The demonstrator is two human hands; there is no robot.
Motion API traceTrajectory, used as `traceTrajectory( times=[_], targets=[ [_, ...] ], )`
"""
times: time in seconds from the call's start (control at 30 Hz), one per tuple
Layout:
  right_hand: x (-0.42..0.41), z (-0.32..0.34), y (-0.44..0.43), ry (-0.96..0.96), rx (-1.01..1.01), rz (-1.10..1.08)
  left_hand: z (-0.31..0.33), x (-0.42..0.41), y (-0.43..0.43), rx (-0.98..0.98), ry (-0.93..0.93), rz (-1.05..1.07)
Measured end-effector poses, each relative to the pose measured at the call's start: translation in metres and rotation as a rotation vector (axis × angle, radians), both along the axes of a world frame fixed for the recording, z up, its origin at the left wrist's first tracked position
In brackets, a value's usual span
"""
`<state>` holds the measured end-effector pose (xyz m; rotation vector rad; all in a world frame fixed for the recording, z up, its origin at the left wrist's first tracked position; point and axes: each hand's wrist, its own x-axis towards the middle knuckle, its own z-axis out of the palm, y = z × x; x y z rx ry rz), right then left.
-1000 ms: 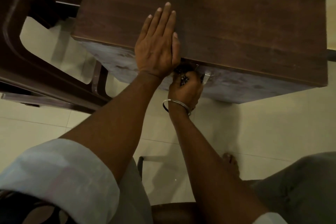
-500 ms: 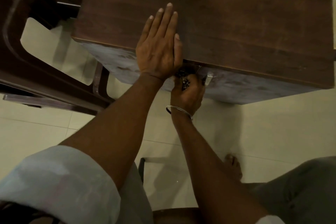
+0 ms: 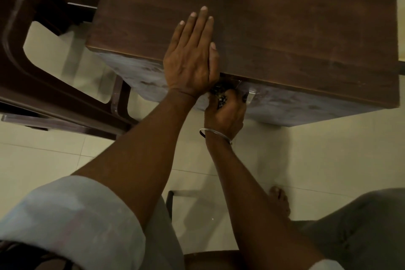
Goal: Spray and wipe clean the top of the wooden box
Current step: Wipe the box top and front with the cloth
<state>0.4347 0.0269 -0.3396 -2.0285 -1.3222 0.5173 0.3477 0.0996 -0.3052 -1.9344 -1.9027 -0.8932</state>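
The wooden box [image 3: 285, 28] has a dark brown top and a dull, smudged front face. My left hand [image 3: 191, 57] lies flat on the top at its front edge, fingers straight and together, pointing away from me. Just below that edge, against the front face, my right hand [image 3: 224, 112] is curled round a small dark speckled thing [image 3: 221, 97]; I cannot tell what it is. A metal bangle sits on that wrist. A small shiny metal fitting [image 3: 251, 95] shows on the front face beside my right fingers. No spray bottle is in view.
A dark wooden chair frame [image 3: 32, 85] stands close on the left of the box. Pale floor tiles [image 3: 328, 160] lie below. My bare foot [image 3: 280, 201] and knee [image 3: 361, 226] are at lower right, and a dark seat edge [image 3: 210, 261] is at the bottom.
Both hands stay in nearly the same place at the box's front edge. The view has shifted slightly; nothing was picked up or let go.
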Motion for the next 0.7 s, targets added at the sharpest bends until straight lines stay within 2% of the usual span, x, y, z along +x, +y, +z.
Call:
traceTrajectory(
  times=[0.13, 0.4, 0.6, 0.7],
  targets=[
    [0.009, -0.013, 0.001, -0.07, -0.119, 0.063, 0.0, 0.0, 0.0, 0.027, 0.0, -0.004],
    [-0.001, 0.002, 0.0, 0.052, -0.004, -0.043, -0.003, -0.001, 0.0, 0.057, -0.045, -0.012],
    [0.01, -0.008, 0.001, -0.029, -0.164, 0.056, -0.002, -0.002, 0.0, 0.033, -0.037, -0.005],
    [0.008, -0.002, 0.002, -0.037, -0.102, 0.046, -0.002, -0.002, 0.0, 0.033, -0.044, -0.006]
  ],
)
